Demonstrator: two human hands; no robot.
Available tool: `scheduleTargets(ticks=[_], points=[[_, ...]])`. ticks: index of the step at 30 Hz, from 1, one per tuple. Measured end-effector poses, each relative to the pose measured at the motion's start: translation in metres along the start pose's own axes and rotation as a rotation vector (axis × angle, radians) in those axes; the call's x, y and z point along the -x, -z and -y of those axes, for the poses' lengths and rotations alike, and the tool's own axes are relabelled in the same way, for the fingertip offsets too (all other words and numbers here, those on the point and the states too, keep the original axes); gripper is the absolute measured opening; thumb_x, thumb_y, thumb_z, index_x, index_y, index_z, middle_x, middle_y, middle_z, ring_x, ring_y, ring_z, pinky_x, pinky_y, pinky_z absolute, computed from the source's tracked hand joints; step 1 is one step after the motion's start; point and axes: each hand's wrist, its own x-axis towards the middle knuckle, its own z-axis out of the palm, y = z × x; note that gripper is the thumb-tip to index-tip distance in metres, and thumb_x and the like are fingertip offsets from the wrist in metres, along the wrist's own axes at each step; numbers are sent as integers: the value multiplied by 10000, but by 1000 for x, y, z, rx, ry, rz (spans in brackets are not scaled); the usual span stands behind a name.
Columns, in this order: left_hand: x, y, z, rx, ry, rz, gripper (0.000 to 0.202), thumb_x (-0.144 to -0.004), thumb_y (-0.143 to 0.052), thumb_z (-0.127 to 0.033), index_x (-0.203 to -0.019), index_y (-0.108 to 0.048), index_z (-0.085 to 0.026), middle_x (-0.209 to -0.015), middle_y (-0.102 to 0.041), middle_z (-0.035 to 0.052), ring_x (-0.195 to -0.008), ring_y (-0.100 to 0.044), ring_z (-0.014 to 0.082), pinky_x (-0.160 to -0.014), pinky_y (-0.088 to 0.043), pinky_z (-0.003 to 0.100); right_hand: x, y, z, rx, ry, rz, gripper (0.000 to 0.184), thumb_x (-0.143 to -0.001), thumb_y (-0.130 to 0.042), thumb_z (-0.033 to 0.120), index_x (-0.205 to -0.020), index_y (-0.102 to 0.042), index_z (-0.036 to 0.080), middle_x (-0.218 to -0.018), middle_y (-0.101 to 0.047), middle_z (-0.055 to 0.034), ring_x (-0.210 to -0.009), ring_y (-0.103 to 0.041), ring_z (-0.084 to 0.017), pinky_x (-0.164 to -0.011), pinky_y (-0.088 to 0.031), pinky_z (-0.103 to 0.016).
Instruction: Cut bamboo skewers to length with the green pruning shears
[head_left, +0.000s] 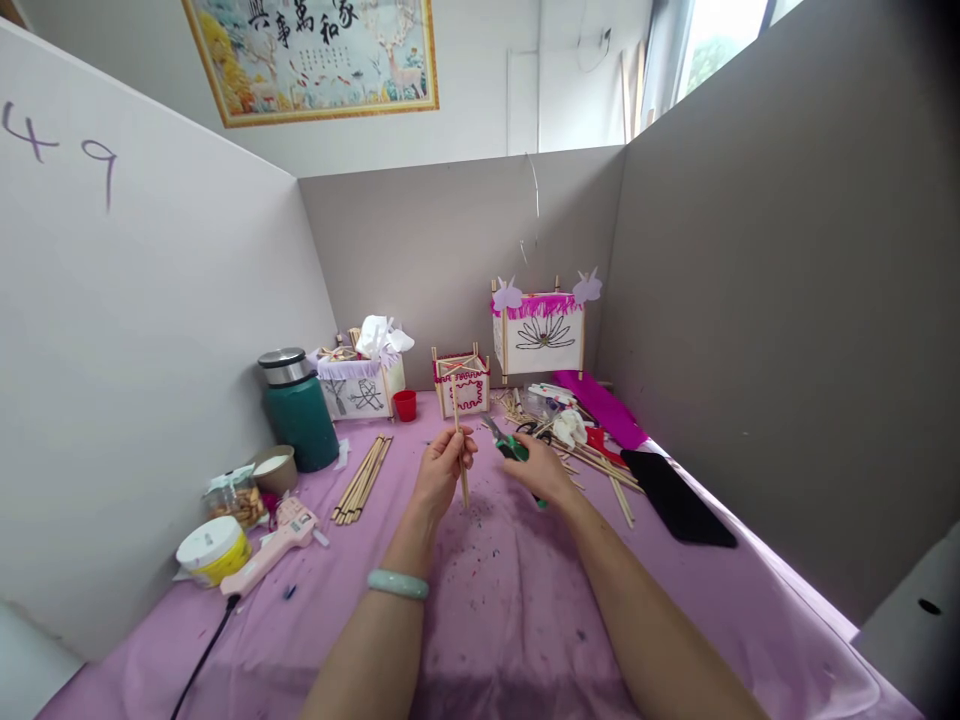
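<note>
on a purple-covered table [510, 610] inside grey partitions [450, 235], my left hand [441, 468] pinches a thin stick [464, 488] near-upright at centre; my right hand [544, 468], just right, grips green-handled pliers [512, 448], tips pointing far left

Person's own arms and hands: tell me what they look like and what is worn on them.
The left arm wears a smooth, pale green bangle; the right arm wears nothing visible. No sleeves show on either. The left hand and right hand are ungloved.
</note>
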Motion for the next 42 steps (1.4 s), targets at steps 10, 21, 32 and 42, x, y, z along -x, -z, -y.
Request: scheduleTargets(ticks=[10,21,32,42], points=[[-1,-1,2,-50,-10,3,341,-758,-676,-408,-942,-650,-122,-691,-574,8,-547,-441,66,-551,-311,227,12,42,20,137,313,-1,445,-666,-574,232,-1108,-598,196,-1098,-595,-79,-973,-543,-227,-808,-398,-299],[0,-3,2,-68,-17,18,282,-736,-685,-414,-793,-618,-145,-669,-567,4,-544,-419,78,-564,-309,243,15,77,54,601,472,124,338,-712,-606,320,-1020,-590,180,-1068,-580,-123,-1018,-508,-290,-839,-362,-384],[0,-4,0,-48,-1,3,311,-695,-717,-429,-738,-604,-143,-631,-546,-5,-531,-404,78,-552,-299,246,15,81,66,635,447,161,309,-705,-608,309,-987,-588,185,-1039,-573,-127,-1013,-504,-301,-848,-355,-399],[0,-5,3,-51,-9,-24,313,-677,-727,-427,-714,-589,-149,-611,-537,-8,-539,-413,83,-554,-304,247,14,77,70,652,452,168,310,-706,-604,325,-982,-585,184,-1038,-573,-131,-1021,-497,-309,-851,-351,-414]])
